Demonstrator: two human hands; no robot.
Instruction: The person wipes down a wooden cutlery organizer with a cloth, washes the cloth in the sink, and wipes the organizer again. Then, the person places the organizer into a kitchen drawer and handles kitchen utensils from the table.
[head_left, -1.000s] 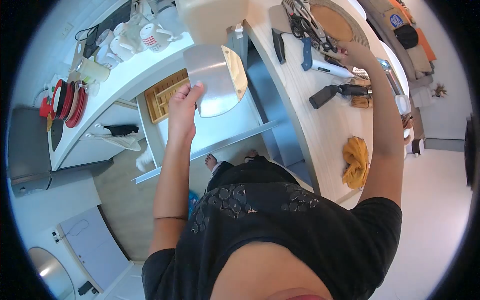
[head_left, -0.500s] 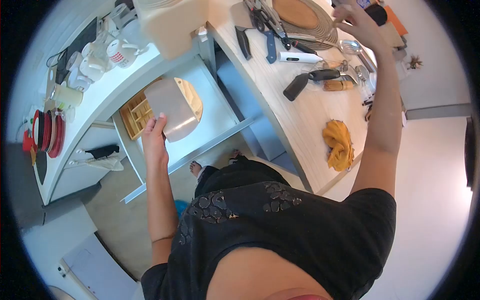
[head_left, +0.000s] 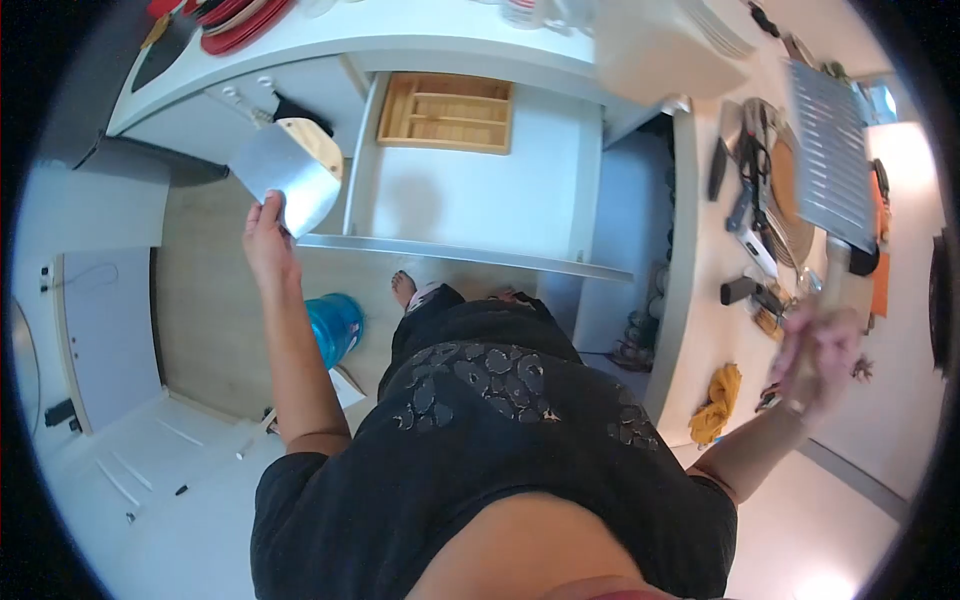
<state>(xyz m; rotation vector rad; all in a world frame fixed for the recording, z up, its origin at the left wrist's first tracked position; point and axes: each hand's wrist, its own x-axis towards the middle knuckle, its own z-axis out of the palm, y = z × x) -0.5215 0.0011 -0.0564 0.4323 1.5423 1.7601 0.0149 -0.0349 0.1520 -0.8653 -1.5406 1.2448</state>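
Pinched at its lower edge, a flat metal scraper (head_left: 290, 180) with a wooden grip hangs from my left hand (head_left: 270, 245), left of the open drawer (head_left: 470, 205). My right hand (head_left: 820, 350), blurred, is closed round the handle of a large slotted metal turner (head_left: 830, 150), raised over the right counter. Below and beside the turner lie scissors and other utensils, a white handheld device (head_left: 757, 252), a black-handled tool (head_left: 740, 291) and a yellow cloth (head_left: 716, 405). A wooden divider tray (head_left: 445, 112) sits at the back left of the drawer.
Red plates (head_left: 240, 25) stand at the upper left on the white counter (head_left: 400, 50). A pale container (head_left: 655, 50) is at the back corner. A blue water bottle (head_left: 335, 325) is on the floor. Cupboard handles with a black cloth (head_left: 300, 112) are left of the drawer.
The view has turned. My right hand, which held nothing clearly visible before, now grips the slotted turner. My left hand has moved with the scraper from over the drawer to its left.
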